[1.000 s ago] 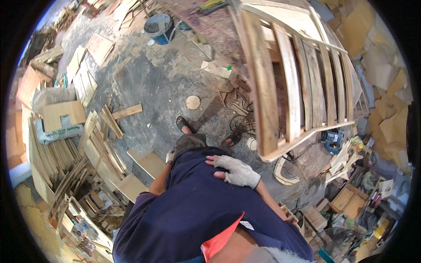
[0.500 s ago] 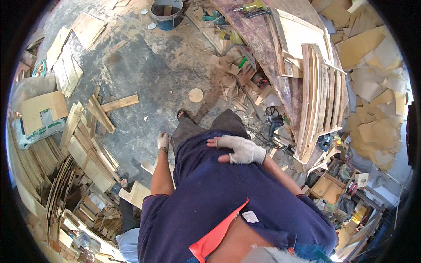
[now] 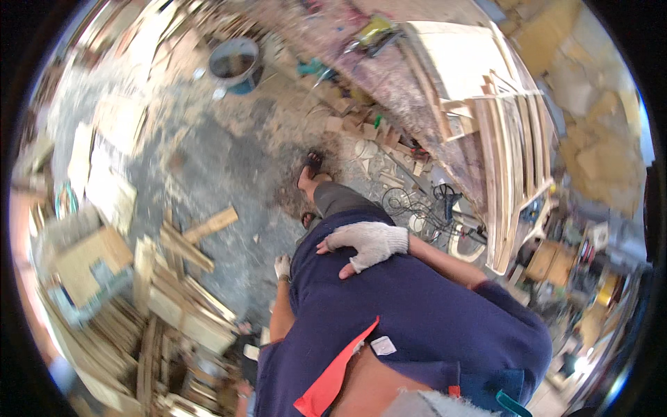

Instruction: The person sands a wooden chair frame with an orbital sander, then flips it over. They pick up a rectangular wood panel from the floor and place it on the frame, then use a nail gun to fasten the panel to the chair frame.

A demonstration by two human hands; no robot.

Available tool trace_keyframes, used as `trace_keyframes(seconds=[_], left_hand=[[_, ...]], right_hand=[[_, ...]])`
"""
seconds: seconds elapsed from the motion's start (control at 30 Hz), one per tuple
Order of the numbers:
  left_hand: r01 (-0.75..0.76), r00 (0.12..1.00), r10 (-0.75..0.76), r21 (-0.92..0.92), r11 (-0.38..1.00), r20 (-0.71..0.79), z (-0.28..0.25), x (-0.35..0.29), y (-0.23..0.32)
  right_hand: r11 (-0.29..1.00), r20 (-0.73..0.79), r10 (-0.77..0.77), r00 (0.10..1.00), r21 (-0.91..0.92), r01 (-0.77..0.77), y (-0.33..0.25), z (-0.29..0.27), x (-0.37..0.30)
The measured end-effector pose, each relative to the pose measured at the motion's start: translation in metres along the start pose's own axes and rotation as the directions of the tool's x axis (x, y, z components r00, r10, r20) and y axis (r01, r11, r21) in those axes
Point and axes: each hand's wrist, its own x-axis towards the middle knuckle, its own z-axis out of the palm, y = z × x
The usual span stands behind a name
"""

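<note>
At half past eight, a tan board with a notch in one edge lies on a sack. Pale wood sheets spread over the floor at nine o'clock; a few planks lie nearer the middle. A blue bucket stands at eleven. The left hand, in a pale glove, is between seven and eight o'clock, just beside the dark blue shirt; I cannot tell how its fingers are set. The shirt fills five to six o'clock, and the right hand, gloved with bare fingertips, lies on its front towards half past four, thumb apart from the fingers. A yellow tool rests on a stained table between twelve and one. Cables tangle at three; a slatted wooden frame stands at half past two.
</note>
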Motion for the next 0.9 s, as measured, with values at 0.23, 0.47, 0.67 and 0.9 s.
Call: trace_keyframes(seconds=[0.23,0.47,0.67,0.9], left_hand=[[-0.240,0.970,0.229,0.155,0.958,0.087,-0.033,0.106,0.142],[-0.229,0.968,0.239,-0.123,0.966,0.080,-0.074,0.208,0.334],[-0.332,0.926,0.287,0.170,0.928,0.245,-0.074,0.288,0.450],[-0.658,0.721,0.188,0.574,0.487,0.667,-0.059,0.393,0.607]], right_hand=[[0.998,-0.177,-0.008,0.984,0.066,0.020,0.005,-0.099,0.048],[0.973,-0.435,0.227,0.871,0.057,-0.225,0.017,-0.155,0.058],[0.896,-0.680,0.429,0.595,0.236,-0.376,0.037,-0.166,0.076],[0.485,-0.684,0.729,0.034,0.481,-0.730,0.057,-0.146,0.146]])
